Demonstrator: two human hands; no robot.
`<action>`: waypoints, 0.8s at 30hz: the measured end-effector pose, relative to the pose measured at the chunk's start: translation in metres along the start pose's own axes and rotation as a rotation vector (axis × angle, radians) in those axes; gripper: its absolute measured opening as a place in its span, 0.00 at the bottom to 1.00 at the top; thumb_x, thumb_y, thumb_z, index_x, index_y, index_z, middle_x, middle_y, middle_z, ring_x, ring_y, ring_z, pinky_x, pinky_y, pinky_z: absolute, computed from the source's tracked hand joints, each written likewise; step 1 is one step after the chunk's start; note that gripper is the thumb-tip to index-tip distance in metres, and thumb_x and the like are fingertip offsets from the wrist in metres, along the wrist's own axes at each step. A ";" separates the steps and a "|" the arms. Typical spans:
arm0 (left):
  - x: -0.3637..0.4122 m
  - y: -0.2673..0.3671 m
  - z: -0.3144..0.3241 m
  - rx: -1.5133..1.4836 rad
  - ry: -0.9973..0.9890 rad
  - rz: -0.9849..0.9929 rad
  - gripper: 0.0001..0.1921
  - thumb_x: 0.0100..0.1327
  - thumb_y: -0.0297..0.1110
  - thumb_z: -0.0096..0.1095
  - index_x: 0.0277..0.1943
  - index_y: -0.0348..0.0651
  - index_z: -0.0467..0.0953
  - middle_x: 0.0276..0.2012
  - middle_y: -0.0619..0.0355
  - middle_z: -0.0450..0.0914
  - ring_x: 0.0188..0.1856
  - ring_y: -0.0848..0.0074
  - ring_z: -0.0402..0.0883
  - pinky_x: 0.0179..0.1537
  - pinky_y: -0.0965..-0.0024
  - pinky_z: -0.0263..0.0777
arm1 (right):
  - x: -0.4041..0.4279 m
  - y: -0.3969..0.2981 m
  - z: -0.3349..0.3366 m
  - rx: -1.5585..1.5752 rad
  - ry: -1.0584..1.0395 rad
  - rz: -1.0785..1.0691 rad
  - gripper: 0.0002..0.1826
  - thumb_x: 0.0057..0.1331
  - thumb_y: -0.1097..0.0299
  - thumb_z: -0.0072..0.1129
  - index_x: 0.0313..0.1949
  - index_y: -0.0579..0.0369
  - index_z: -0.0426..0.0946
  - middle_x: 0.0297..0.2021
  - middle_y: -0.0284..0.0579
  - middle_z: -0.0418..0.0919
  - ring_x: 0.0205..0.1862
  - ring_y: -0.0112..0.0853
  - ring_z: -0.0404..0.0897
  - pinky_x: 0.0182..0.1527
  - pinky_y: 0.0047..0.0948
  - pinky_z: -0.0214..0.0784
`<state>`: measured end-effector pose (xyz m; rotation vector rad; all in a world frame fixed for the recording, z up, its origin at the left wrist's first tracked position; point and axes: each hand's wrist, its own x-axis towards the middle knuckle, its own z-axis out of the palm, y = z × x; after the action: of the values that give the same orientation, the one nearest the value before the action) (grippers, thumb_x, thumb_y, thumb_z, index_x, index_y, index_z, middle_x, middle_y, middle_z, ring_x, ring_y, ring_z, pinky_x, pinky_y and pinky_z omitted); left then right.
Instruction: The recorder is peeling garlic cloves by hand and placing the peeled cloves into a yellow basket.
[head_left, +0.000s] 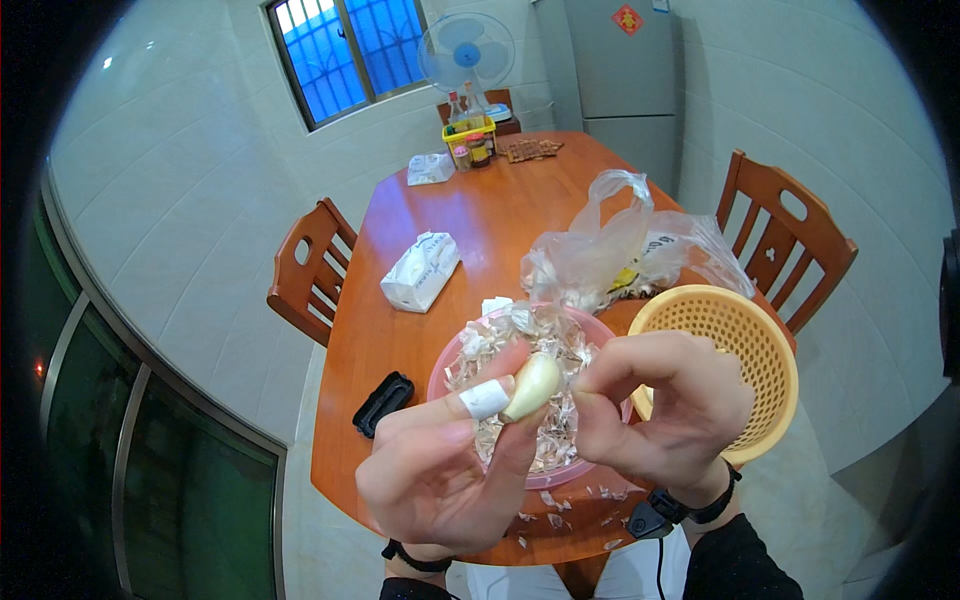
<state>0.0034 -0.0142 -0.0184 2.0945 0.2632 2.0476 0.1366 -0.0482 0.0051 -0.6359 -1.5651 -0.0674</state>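
Note:
Between the thumb and fingers of my left hand (450, 465) is a pale, peeled garlic clove (534, 384). White tape wraps one finger of that hand. Just right of the clove, my right hand (667, 405) has its thumb and index finger pinched together; whether a scrap of skin is between them cannot be made out. Below both hands stands a pink basin (444, 360) heaped with dry garlic skins (517, 326). A yellow perforated plastic basket (772, 375) sits at the right, partly behind my right hand, which hides much of its inside.
Loose skin flakes (555, 519) lie on the wooden table (487, 202) near its front edge. Plastic bags (592, 255) lie behind the basin. A tissue pack (421, 271) and a black case (383, 403) are at left. Wooden chairs (787, 232) flank the table.

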 end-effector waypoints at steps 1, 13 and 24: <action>0.001 0.000 0.000 -0.023 0.010 -0.008 0.25 0.48 0.24 0.65 0.45 0.39 0.56 0.35 0.52 0.69 0.39 0.63 0.77 0.43 0.58 0.74 | 0.000 0.000 -0.001 0.001 -0.001 -0.001 0.09 0.48 0.79 0.59 0.31 0.59 0.72 0.17 0.36 0.73 0.16 0.23 0.73 0.19 0.18 0.64; -0.001 -0.005 -0.004 -0.196 0.048 -0.169 0.30 0.48 0.30 0.66 0.51 0.39 0.55 0.38 0.51 0.74 0.43 0.65 0.75 0.44 0.68 0.70 | 0.003 0.004 -0.012 0.162 -0.161 0.107 0.14 0.49 0.77 0.61 0.38 0.58 0.75 0.28 0.39 0.78 0.27 0.26 0.76 0.24 0.19 0.65; 0.000 -0.004 -0.002 -0.199 0.128 -0.240 0.34 0.48 0.36 0.67 0.53 0.39 0.54 0.39 0.50 0.75 0.43 0.62 0.75 0.45 0.64 0.71 | 0.001 -0.002 -0.004 0.200 -0.118 0.270 0.16 0.49 0.77 0.61 0.40 0.59 0.74 0.29 0.39 0.77 0.29 0.23 0.77 0.24 0.16 0.68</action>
<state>0.0010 -0.0097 -0.0191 1.7296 0.3004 1.9773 0.1391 -0.0508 0.0069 -0.6955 -1.5616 0.3306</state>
